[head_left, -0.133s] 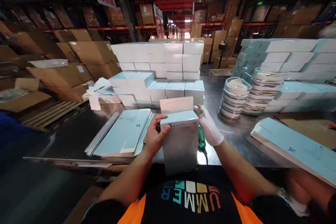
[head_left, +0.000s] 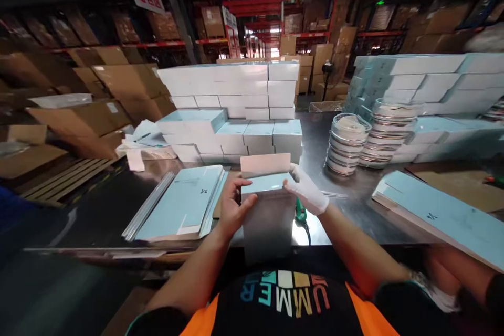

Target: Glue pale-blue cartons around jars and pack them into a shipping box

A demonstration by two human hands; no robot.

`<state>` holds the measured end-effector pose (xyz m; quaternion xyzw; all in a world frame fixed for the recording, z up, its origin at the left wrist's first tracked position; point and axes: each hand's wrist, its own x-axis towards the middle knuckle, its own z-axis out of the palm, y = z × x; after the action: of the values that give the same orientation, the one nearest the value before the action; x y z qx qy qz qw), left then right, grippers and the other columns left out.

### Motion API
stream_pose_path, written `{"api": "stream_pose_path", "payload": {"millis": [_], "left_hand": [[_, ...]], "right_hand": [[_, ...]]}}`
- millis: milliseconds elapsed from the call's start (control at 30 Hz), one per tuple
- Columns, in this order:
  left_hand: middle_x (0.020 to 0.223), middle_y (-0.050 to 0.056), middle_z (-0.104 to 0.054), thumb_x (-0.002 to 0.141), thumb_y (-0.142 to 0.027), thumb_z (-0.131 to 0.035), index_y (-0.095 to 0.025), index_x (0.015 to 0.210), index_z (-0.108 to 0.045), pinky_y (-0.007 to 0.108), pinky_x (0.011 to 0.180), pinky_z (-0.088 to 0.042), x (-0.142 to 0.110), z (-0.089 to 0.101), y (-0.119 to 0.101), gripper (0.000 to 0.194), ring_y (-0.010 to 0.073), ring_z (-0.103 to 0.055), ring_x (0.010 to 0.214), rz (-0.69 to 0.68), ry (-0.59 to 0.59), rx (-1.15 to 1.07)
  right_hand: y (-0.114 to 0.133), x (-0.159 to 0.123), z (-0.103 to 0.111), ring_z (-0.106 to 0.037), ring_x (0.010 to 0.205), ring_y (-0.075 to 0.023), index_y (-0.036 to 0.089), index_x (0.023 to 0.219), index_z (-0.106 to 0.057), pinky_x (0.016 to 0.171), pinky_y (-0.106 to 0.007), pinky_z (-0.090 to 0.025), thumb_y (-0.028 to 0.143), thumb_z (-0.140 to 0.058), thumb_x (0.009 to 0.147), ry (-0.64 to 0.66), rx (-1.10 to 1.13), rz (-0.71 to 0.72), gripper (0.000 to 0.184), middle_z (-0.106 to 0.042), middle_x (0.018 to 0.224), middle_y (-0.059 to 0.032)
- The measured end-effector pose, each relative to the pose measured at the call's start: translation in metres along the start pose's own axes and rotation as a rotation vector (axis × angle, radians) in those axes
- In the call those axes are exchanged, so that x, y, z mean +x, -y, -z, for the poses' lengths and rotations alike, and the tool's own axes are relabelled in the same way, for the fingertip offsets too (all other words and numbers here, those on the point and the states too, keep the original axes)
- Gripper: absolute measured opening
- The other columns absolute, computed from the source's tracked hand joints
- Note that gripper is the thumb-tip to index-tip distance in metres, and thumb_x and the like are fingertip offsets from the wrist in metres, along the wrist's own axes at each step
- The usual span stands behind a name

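Between my hands stands an upright white cardboard box (head_left: 268,226) with a pale blue top (head_left: 263,184), close to my body at the table's front edge. A light flap (head_left: 265,165) rises behind that top. My left hand (head_left: 233,207) grips the upper left edge, thumb on the near face. On the upper right corner my right hand (head_left: 309,191), in a white glove with a bare thumb tip, holds the box with the thumb on the blue top. Some of its fingers are hidden behind the box. A green-handled tool with a cord (head_left: 301,214) lies just right of the box.
Flat pale blue cartons (head_left: 189,199) lie at the left. Stacked white boxes (head_left: 232,86) rise ahead, with another stack (head_left: 425,81) at the right. Round clear containers (head_left: 348,144) are piled near it. Another person's arm (head_left: 452,268) is beside a long blue carton stack (head_left: 444,215).
My right hand has shifted inward, its thumb coming onto the blue top. The box top and flap sit slightly lower. The whole view has shifted slightly.
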<state>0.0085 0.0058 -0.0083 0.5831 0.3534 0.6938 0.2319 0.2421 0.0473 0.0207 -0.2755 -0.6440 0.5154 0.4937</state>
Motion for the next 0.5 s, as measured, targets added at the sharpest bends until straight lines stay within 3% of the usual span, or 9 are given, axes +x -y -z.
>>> {"api": "stream_pose_path", "payload": {"millis": [100, 233, 300, 367, 433, 500], "left_hand": [[0.115, 0.006, -0.077, 0.082, -0.054, -0.097, -0.024, 0.108, -0.068, 0.038, 0.101, -0.058, -0.002, 0.001, 0.006, 0.049, 0.025, -0.074, 0.116, -0.1, -0.014, -0.046], [0.115, 0.007, -0.08, 0.099, -0.037, -0.083, -0.025, 0.111, -0.079, 0.043, 0.108, -0.06, 0.009, 0.021, 0.005, 0.018, 0.026, -0.077, 0.119, -0.265, 0.201, 0.049], [0.119, 0.007, -0.08, 0.103, -0.031, -0.077, -0.027, 0.109, -0.082, 0.043, 0.107, -0.061, 0.023, 0.035, -0.002, 0.009, 0.0265, -0.077, 0.122, -0.328, 0.312, 0.134], [0.124, 0.008, -0.081, 0.105, -0.034, -0.075, -0.028, 0.114, -0.082, 0.046, 0.109, -0.059, 0.038, 0.043, -0.015, 0.013, 0.0303, -0.074, 0.13, -0.39, 0.457, 0.307], [0.135, 0.012, -0.079, 0.102, -0.045, -0.078, -0.028, 0.126, -0.08, 0.053, 0.113, -0.056, 0.051, 0.044, -0.03, 0.029, 0.0365, -0.069, 0.138, -0.463, 0.644, 0.56], [0.142, 0.015, -0.077, 0.098, -0.053, -0.08, -0.027, 0.139, -0.075, 0.057, 0.112, -0.055, 0.058, 0.039, -0.043, 0.048, 0.0396, -0.07, 0.133, -0.502, 0.792, 0.776]], "right_hand": [[-0.014, -0.01, 0.009, -0.056, 0.153, -0.0377, 0.022, 0.136, -0.069, 0.126, -0.056, -0.048, 0.071, -0.096, 0.075, 0.067, -0.112, 0.128, 0.082, -0.063, 0.158, -0.0176], [-0.024, -0.025, 0.012, -0.061, 0.149, -0.0291, 0.026, 0.127, -0.078, 0.123, -0.051, -0.053, 0.056, -0.077, 0.103, 0.085, -0.272, 0.372, 0.038, -0.063, 0.161, -0.0151], [-0.024, -0.027, 0.006, -0.065, 0.143, -0.0263, 0.027, 0.129, -0.08, 0.122, -0.047, -0.054, 0.047, -0.069, 0.109, 0.067, -0.342, 0.476, 0.03, -0.069, 0.153, -0.0136], [-0.025, -0.023, -0.006, -0.066, 0.141, -0.0258, 0.027, 0.13, -0.081, 0.122, -0.047, -0.054, 0.042, -0.065, 0.112, 0.052, -0.447, 0.559, 0.029, -0.07, 0.153, -0.0134], [-0.026, -0.013, -0.015, -0.062, 0.147, -0.0272, 0.026, 0.142, -0.076, 0.125, -0.048, -0.052, 0.042, -0.064, 0.112, 0.103, -0.564, 0.609, 0.036, -0.062, 0.162, -0.0153], [-0.022, 0.004, -0.011, -0.052, 0.159, -0.0296, 0.024, 0.164, -0.059, 0.129, -0.048, -0.048, 0.05, -0.073, 0.106, 0.228, -0.661, 0.622, 0.064, -0.048, 0.175, -0.0175]]}}
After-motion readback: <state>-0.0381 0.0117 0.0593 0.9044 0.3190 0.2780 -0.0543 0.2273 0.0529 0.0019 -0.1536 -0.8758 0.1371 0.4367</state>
